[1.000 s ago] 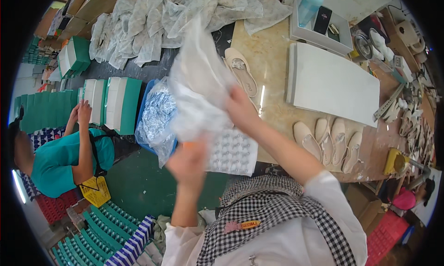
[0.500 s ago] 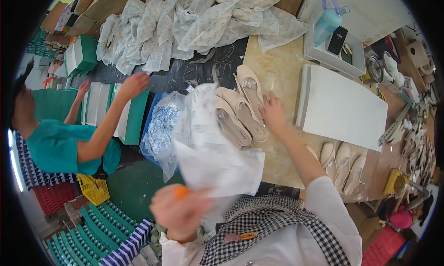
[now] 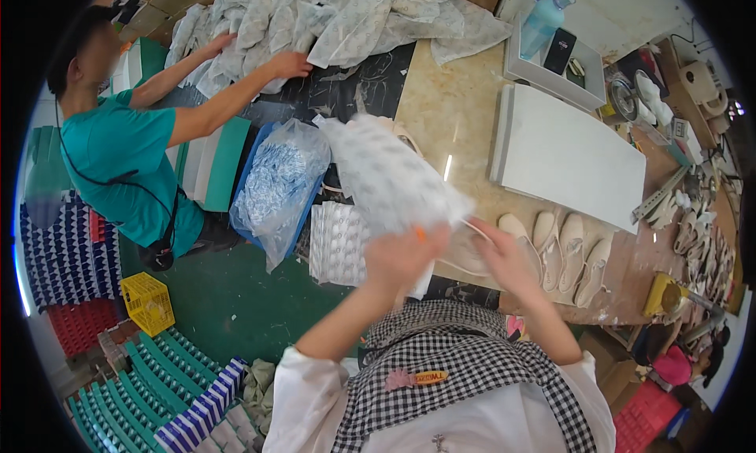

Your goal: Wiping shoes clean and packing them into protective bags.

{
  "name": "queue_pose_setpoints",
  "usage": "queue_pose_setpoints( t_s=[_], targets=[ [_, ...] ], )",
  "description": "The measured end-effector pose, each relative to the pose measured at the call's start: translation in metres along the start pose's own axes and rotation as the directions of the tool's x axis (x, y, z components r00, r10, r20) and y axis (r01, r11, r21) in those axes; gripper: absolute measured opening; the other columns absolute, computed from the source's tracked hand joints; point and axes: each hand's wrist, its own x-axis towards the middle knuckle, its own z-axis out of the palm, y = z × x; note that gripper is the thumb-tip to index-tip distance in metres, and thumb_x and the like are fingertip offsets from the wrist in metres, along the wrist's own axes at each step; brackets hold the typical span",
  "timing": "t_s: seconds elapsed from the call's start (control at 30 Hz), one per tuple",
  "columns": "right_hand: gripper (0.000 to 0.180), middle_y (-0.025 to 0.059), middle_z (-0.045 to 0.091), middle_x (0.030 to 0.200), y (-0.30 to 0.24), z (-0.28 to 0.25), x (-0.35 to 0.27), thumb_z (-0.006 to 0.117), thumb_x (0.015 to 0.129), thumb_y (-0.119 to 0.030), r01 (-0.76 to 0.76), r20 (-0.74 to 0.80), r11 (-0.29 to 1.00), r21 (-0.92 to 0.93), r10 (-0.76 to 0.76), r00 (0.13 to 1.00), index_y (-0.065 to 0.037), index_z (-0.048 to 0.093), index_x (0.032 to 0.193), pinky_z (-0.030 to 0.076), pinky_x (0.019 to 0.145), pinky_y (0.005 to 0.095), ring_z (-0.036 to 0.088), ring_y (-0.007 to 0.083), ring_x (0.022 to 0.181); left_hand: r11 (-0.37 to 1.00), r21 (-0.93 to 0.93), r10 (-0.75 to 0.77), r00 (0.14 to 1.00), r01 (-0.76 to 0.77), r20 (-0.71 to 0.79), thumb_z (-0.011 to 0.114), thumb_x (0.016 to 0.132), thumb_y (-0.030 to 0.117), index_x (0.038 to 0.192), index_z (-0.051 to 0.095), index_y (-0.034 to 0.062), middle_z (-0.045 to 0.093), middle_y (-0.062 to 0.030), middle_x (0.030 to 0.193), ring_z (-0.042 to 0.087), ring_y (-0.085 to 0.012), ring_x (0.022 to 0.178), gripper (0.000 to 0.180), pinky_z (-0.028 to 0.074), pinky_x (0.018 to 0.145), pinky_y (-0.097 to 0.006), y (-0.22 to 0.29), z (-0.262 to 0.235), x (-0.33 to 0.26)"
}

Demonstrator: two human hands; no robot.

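A white printed shoe bag (image 3: 394, 169), smeared by motion, spreads across the front of the table. My left hand (image 3: 405, 256), with something orange at its fingers, is closed on the bag's near edge. Close by on the right, my right hand (image 3: 508, 256) grips a beige slingback shoe (image 3: 465, 254) at the mouth of the bag. How far the shoe reaches inside cannot be made out. Another beige shoe (image 3: 405, 138) shows only in part behind the bag. Below the bag lies a stack of white printed bags (image 3: 337, 244).
Left stands a blue bin (image 3: 253, 157) with foil-like packets in plastic. A co-worker in a teal shirt (image 3: 118, 146) reaches toward filled bags (image 3: 346, 31) at the back. Rightward are a white board (image 3: 575, 157), a box with a bottle (image 3: 563, 83), and several beige shoes (image 3: 568, 252).
My right hand has come back toward me with a shoe from the table. My left hand has moved rightward with the bag. The co-worker has leaned in, hands now at the filled bags.
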Motion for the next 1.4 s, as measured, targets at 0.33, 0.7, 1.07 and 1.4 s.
queue_pose_setpoints(
  t_s=[0.33, 0.7, 1.07, 1.4],
  targets=[
    [0.035, 0.0053, 0.068, 0.103, -0.055, 0.118, 0.095, 0.066, 0.090, -0.022, 0.344, 0.258, 0.829, 0.441, -0.484, 0.836, 0.000, 0.063, 0.117, 0.048, 0.078, 0.0253, 0.059, 0.0068, 0.091, 0.820, -0.290, -0.553, 0.812, 0.493, -0.187, 0.068, 0.081, 0.001, 0.081, 0.069, -0.0047, 0.054, -0.0019, 0.060, 0.046, -0.0080, 0.054, 0.006, 0.035, 0.050, -0.024, -0.057, -0.088, -0.008],
    [0.033, 0.0084, 0.069, 0.091, 0.143, 0.056, 0.186, 0.057, 0.092, -0.014, 0.071, -0.116, 0.962, -0.265, -0.105, 0.988, -0.006, 0.062, 0.124, 0.051, 0.067, 0.0288, 0.061, 0.0122, 0.072, 0.966, -0.133, -0.238, 0.965, 0.224, -0.107, 0.071, 0.079, 0.009, 0.083, 0.072, -0.0010, 0.066, -0.0053, 0.064, 0.051, -0.0143, 0.047, 0.011, 0.041, 0.048, -0.027, -0.022, -0.137, 0.044],
    [0.038, 0.0035, 0.063, 0.080, -0.007, -0.071, -0.015, 0.056, 0.083, 0.000, 0.227, -0.192, 0.933, -0.278, -0.285, 0.939, -0.009, 0.067, 0.119, 0.042, 0.061, 0.0237, 0.050, 0.0073, 0.069, 0.909, -0.084, -0.406, 0.912, 0.409, 0.048, 0.067, 0.084, 0.021, 0.091, 0.073, 0.0112, 0.061, -0.0086, 0.064, 0.059, -0.0247, 0.054, 0.014, 0.044, 0.049, -0.034, -0.096, -0.006, 0.020],
    [0.039, 0.0049, 0.063, 0.118, -0.048, 0.079, 0.108, 0.057, 0.092, -0.012, 0.128, -0.061, 0.618, 0.776, -0.128, 0.990, 0.002, 0.055, 0.128, 0.048, 0.088, 0.0286, 0.058, 0.0123, 0.103, 0.983, -0.147, -0.121, 0.991, 0.110, -0.065, 0.068, 0.078, 0.013, 0.095, 0.073, 0.0151, 0.063, -0.0026, 0.067, 0.058, -0.0194, 0.053, 0.018, 0.044, 0.046, -0.031, -0.010, -0.028, -0.027]
  ],
)
